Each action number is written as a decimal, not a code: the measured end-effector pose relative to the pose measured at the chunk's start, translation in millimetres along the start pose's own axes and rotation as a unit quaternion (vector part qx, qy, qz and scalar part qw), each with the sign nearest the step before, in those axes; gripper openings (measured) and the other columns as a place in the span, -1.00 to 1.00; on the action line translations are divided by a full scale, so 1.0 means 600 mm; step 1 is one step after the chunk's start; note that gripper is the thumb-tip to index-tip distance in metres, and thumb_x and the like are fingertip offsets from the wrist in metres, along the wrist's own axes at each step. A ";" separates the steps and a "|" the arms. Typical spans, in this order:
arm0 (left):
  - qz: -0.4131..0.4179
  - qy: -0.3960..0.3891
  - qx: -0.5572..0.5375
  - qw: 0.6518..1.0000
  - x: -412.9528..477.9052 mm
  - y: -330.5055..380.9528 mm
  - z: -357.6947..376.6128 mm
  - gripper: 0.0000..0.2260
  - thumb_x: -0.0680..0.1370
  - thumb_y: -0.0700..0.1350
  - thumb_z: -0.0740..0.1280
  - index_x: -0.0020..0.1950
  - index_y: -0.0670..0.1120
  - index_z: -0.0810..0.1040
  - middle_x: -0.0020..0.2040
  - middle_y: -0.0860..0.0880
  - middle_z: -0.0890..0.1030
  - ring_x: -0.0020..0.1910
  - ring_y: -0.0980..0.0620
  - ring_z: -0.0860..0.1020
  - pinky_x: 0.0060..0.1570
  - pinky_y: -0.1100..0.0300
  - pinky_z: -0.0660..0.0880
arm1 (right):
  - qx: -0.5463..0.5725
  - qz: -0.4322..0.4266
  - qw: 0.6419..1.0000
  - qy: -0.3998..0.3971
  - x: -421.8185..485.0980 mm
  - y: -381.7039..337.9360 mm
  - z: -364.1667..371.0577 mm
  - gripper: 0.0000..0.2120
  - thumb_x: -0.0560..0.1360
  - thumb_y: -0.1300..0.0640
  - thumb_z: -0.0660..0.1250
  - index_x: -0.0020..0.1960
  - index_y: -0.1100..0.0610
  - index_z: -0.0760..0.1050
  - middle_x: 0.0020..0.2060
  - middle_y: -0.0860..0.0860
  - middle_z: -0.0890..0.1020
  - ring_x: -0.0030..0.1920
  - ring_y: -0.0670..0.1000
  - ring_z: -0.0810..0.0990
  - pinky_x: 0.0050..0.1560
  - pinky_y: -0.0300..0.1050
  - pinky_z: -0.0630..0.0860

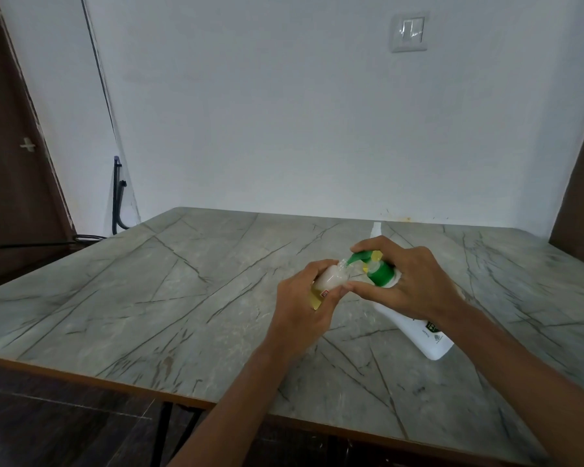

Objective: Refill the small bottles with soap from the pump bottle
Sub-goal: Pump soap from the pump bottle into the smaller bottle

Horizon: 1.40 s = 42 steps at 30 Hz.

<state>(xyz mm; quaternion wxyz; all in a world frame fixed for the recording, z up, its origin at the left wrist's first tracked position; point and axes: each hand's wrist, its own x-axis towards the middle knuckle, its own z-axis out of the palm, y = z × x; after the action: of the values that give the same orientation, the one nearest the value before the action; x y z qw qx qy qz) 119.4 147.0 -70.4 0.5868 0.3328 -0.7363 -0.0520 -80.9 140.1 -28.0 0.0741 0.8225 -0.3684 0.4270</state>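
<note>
Head view: filling step, judged under way.
Left hand point(304, 311) grips the small bottle point(331, 279), tilted, mouth up-right at the green nozzle point(354, 258). Right hand point(408, 284) curls over the pump bottle point(415, 332), which leans on the worktop point(182, 281), long axis running near-right base to far-left head (fill level unclear). Next move calls for steady presses, mouth kept under the nozzle.
</note>
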 end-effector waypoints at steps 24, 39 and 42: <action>-0.031 -0.002 -0.039 0.999 -0.001 0.002 0.004 -0.65 0.47 0.10 0.41 0.16 -0.07 0.54 -0.08 0.13 0.60 -0.16 0.17 0.59 -0.27 0.37 0.54 | -0.035 -0.016 0.999 0.008 -0.005 -0.004 0.000 -0.51 0.42 -0.40 0.25 0.26 -0.21 0.40 -0.20 -0.22 0.63 -0.39 -0.15 0.54 -0.36 -0.25 0.52; -0.011 -0.029 -0.012 0.999 -0.004 -0.007 0.009 -0.65 0.50 0.07 0.40 0.19 -0.08 0.53 -0.05 0.10 0.62 -0.16 0.16 0.59 -0.23 0.29 0.56 | -0.031 0.012 0.998 0.048 0.001 -0.005 0.007 -0.61 0.44 -0.41 0.22 0.06 -0.15 0.48 -0.41 -0.09 0.61 -0.49 -0.13 0.50 -0.46 -0.23 0.44; -0.036 -0.016 -0.015 0.999 -0.003 -0.007 0.008 -0.72 0.50 -0.02 0.44 0.16 -0.02 0.51 -0.09 0.23 0.55 -0.15 0.19 0.57 -0.25 0.41 0.50 | -0.060 -0.006 0.998 0.030 -0.003 -0.004 0.007 -0.59 0.48 -0.39 0.16 0.21 -0.19 0.44 -0.33 -0.16 0.62 -0.46 -0.18 0.45 -0.40 -0.31 0.40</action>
<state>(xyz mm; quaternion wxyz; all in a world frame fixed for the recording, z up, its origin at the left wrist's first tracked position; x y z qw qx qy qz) 117.0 143.5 -75.2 0.5774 0.3493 -0.7325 -0.0894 -77.3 141.1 -31.5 0.1366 0.8056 -0.3860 0.4281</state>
